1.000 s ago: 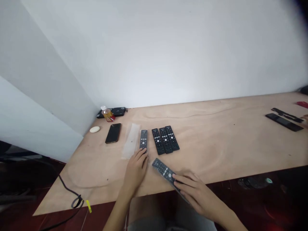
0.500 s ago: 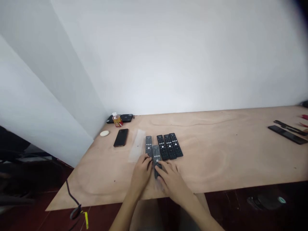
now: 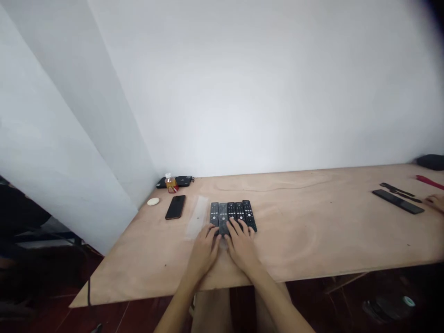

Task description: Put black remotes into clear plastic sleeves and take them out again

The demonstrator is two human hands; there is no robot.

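Several black remote controls lie side by side in a row on the wooden table. My left hand (image 3: pixel 204 249) rests at the lower end of the leftmost remote control (image 3: pixel 214 212), fingers slightly bent and apart, not closed round it. Next to it is a greyish remote control (image 3: pixel 223 213) that looks covered by a clear plastic sleeve; its lower end lies between my two hands. My right hand (image 3: pixel 242 247) has its fingers spread over the lower parts of the middle remote controls (image 3: pixel 240 209). The rightmost remote control (image 3: pixel 249 212) tilts a little and touches its neighbour's side.
Left of the row lie a clear plastic sleeve (image 3: pixel 197 217), a phone (image 3: pixel 175 206) and a round white object (image 3: pixel 153 201). A bottle (image 3: pixel 171 183) stands by black devices (image 3: pixel 183 181) at the wall. Far right, another person's hand (image 3: pixel 435 201) is near a dark flat object (image 3: pixel 398 201).
The sleeved remote control has moved up into the row, between the leftmost one and the others. My right hand has shifted onto the middle ones, and the row is closer together. The view has shifted slightly.
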